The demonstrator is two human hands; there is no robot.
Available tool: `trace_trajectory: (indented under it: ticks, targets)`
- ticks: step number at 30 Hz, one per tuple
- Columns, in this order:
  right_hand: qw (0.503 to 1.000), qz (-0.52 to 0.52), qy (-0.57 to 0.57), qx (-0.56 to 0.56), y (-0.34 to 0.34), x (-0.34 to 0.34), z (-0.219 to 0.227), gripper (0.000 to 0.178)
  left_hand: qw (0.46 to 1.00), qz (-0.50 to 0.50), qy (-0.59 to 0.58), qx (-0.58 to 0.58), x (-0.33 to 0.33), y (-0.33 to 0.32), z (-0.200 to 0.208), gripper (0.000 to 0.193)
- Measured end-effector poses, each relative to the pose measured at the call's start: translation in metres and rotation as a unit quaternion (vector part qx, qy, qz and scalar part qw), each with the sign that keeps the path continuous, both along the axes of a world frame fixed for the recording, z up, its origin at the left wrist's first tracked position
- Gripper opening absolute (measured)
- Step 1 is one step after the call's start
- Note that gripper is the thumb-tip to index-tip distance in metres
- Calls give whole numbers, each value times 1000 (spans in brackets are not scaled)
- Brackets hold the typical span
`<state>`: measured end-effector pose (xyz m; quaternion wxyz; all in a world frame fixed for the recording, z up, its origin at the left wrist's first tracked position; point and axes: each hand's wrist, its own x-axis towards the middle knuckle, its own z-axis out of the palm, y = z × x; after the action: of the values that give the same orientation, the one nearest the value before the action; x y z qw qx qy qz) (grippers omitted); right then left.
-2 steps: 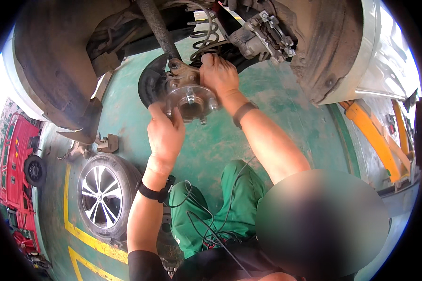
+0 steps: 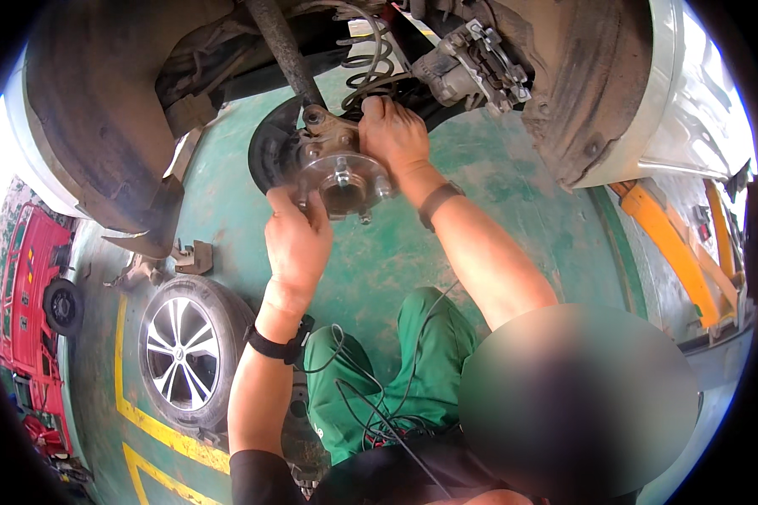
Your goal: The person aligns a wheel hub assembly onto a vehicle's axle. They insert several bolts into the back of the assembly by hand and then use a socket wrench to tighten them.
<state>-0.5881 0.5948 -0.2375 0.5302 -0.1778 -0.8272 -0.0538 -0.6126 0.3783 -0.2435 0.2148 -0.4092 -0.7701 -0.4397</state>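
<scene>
A removed car wheel with a silver alloy rim (image 2: 185, 353) lies on the green floor (image 2: 413, 252) at near left. Farther in, the left hand (image 2: 297, 240) curls its fingers against the lower left edge of the round bare-metal wheel hub (image 2: 341, 178) under the raised car. Beyond, the right hand (image 2: 393, 135) grips the knuckle at the hub's upper right, fingers closed, near the grey brake caliper (image 2: 472, 63).

Wheel (image 2: 189, 353) left of hub (image 2: 341, 181); caliper (image 2: 472, 63) right.
</scene>
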Motion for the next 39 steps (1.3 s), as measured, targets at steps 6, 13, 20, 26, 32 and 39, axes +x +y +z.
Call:
trace_trajectory:
  ticks: [6, 13, 20, 26, 32, 39]
  targets:
    - [1000, -3, -4, 2, 1, 0, 1, 12, 988, -6, -156, -10, -9, 2, -1, 32]
    - [999, -34, -5, 30, 0, -1, 0, 10, 740, -168, -624, 184, -11, -6, 14, 34]
    - [999, -38, -28, 26, -1, 3, 0, 10, 781, -173, -572, 184, -9, -5, 13, 27]
    - [992, -11, -108, -67, -10, 11, 8, 16, 759, -188, -610, 129, -15, -9, 15, 29]
    - [986, 86, -49, -134, -9, 17, 14, 18, 804, -100, -576, 107, -18, 13, 19, 22]
    - [898, 116, 242, -347, -68, 84, 20, 18, 798, -127, -583, 86, -23, 18, 12, 25]
